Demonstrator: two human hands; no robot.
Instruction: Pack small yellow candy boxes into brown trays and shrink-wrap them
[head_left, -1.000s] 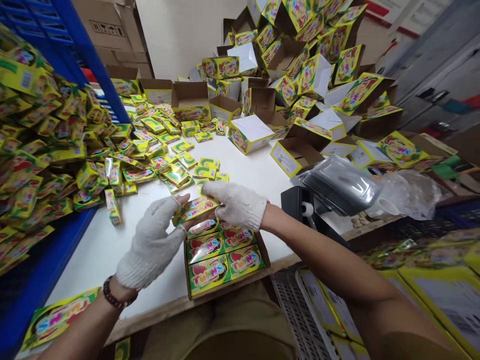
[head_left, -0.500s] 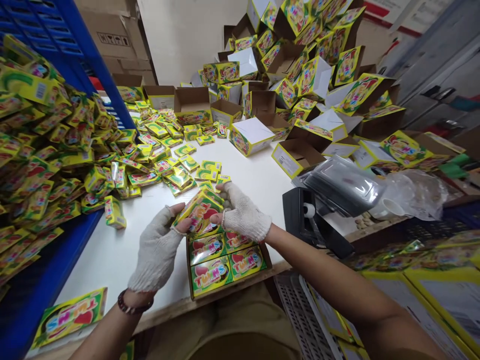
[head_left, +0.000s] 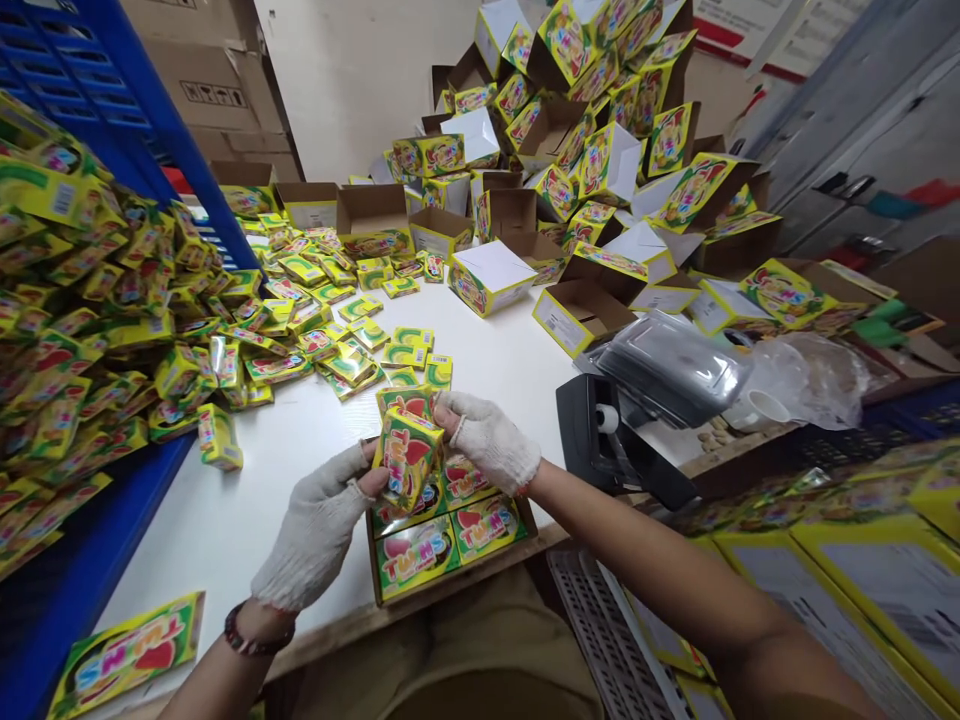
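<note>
My left hand (head_left: 322,525), in a white fingerless glove, pinches the lower left side of a yellow-green candy box (head_left: 409,460) with watermelon print, held tilted. My right hand (head_left: 487,440), gloved the same way, closes its thumb and fingers at the upper right of that box. A second small box (head_left: 405,401) shows just behind it; which fingers bear it is hard to tell. Below both hands, an open display carton (head_left: 381,590) stands at the table's front edge, holding several such boxes face up. The held box covers part of its far left corner.
Loose candy boxes (head_left: 345,360) spread over the white table (head_left: 300,430) and heap into a blue crate (head_left: 161,470) at left. Unfilled display cartons (head_left: 491,275) pile up at the back. A black tape dispenser (head_left: 592,430) and clear plastic covers (head_left: 675,365) lie at right.
The held box has turned more upright and come slightly nearer over the carton. A second box now shows behind it. My right hand has shifted to its upper right corner.
</note>
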